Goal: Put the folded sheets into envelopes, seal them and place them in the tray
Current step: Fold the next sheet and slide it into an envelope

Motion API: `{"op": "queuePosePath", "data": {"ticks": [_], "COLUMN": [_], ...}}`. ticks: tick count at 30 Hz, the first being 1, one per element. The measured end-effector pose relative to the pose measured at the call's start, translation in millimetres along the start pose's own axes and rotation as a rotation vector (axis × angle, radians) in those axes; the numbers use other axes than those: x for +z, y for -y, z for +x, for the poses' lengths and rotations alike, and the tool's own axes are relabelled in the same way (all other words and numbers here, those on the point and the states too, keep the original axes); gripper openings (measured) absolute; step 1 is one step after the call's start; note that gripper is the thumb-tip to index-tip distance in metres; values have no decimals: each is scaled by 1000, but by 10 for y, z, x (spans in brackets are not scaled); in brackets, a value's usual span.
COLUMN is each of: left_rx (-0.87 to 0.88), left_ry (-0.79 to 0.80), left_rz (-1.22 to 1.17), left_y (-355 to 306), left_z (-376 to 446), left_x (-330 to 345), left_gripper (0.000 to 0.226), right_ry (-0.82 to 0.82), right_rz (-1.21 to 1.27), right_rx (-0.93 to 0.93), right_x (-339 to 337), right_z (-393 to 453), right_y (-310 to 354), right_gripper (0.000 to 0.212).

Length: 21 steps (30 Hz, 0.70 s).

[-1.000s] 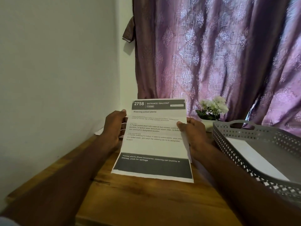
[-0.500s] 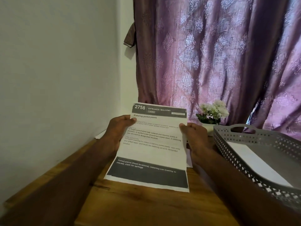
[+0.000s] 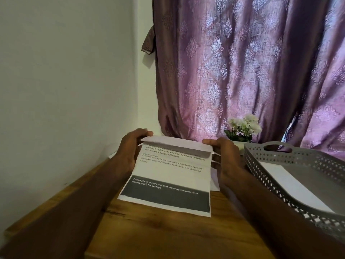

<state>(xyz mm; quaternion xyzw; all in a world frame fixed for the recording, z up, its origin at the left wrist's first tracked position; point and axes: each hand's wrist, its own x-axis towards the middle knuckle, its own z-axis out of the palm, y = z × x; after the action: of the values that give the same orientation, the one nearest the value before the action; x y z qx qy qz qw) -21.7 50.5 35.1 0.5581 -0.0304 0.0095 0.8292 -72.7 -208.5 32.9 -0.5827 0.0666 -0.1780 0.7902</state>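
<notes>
Top edge of sheet [image 3: 169, 171] now folded toward viewer, L hand [image 3: 128, 152] & R hand [image 3: 226, 156] grip pinching its sides over bench [image 3: 168, 234] back edge; uneven pull = crooked crease, poor envelope fit.

The sheet [image 3: 171, 176] lies on the table [image 3: 168, 236] before me, between my left hand [image 3: 128, 152] and right hand [image 3: 226, 157]. The tray [image 3: 280, 157] sits to my right, an envelope [image 3: 291, 186] in it; flowers [image 3: 243, 129] stand behind.

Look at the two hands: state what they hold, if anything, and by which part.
Both hold one printed sheet. The left hand grips its upper left edge and the right hand its upper right edge, where the top is folded forward.
</notes>
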Motion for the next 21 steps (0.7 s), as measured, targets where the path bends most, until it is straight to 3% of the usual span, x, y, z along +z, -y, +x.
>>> {"op": "queuePosePath", "data": {"ticks": [3,6,8,11,15,21], "left_rx": [99,133,141,111,0,36], "left_ry": [-39,-68,-95,-70,88,54], "left_rz": [117,114,80,55,106,157], "left_y": [17,31,28,19,11,22], "left_z": [28,51,54,34,-60,-64], "left_x": [17,8,6,14,40,46], "left_gripper": [20,31,33,34,41,37], "right_ry": [7,32,85,123,110,-27], "right_rz": [-30,-92,-106,-118,-83,-129], "right_rx": [-47,-60,-20,-18,-73,-122], "right_x": [37,47,32,28,33,36], "right_z": [21,46,27,-1,-12,39], "right_y": [-3,-42,-71,-105,-99,-162], "right_gripper": [24,45,46,42,37,21]}}
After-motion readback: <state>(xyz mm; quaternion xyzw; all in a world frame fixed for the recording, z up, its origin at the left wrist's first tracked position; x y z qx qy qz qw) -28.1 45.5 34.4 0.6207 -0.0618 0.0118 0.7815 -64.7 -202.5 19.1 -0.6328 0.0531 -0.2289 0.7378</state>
